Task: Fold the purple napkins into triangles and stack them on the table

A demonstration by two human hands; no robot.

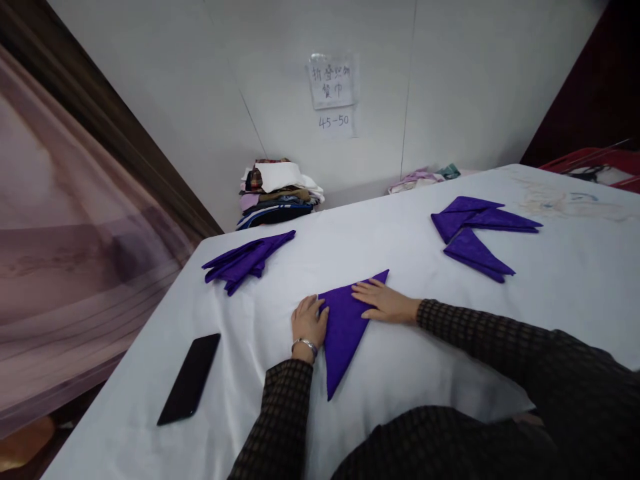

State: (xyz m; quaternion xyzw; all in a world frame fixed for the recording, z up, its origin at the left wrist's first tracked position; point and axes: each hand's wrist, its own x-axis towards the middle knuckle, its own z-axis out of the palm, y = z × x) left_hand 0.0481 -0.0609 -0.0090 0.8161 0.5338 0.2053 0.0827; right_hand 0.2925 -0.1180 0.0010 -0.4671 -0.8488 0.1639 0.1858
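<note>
We see soft, even light across the white tablecloth (400, 247) and a greyer tone on the wall (450, 80) at the top; we cannot tell its source. Shadows are faint and blurred-edged. The upper right corner sinks to near-black, and the dark sleeve (485, 337) at lower right loses detail. The purple cloth (345, 327) near centre looks fairly crisp; toward the edges we notice wide-angle stretching.

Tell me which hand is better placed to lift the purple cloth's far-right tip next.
Probably the right hand: it rests on the purple cloth close to that tip, while the left hand is at the cloth's upper-left corner, farther off.
</note>
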